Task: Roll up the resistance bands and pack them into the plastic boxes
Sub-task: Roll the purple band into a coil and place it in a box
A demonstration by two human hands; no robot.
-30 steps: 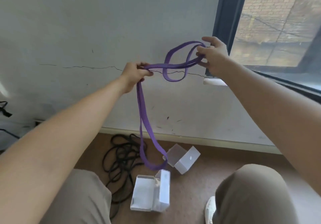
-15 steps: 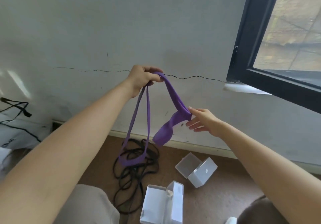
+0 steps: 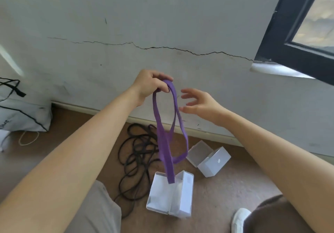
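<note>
A pale grey wall [image 3: 126, 16] with a long horizontal crack [image 3: 180, 49] meets brown floor [image 3: 235, 187]; a black-framed window [image 3: 274, 39] sits far right, daylit.

**Clear side: 3 o'clock**

A purple band [image 3: 163, 142] hangs over the near box [image 3: 159, 198]. Black bands [image 3: 137, 153] crowd the floor [image 3: 235, 187] at its 9 o'clock, a second box [image 3: 214, 163] sits at 1 o'clock; bare floor lies at 3.

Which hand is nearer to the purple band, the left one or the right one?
Left. The left hand grips the top of the purple band; the right hand is open just beside its hanging strands.
</note>
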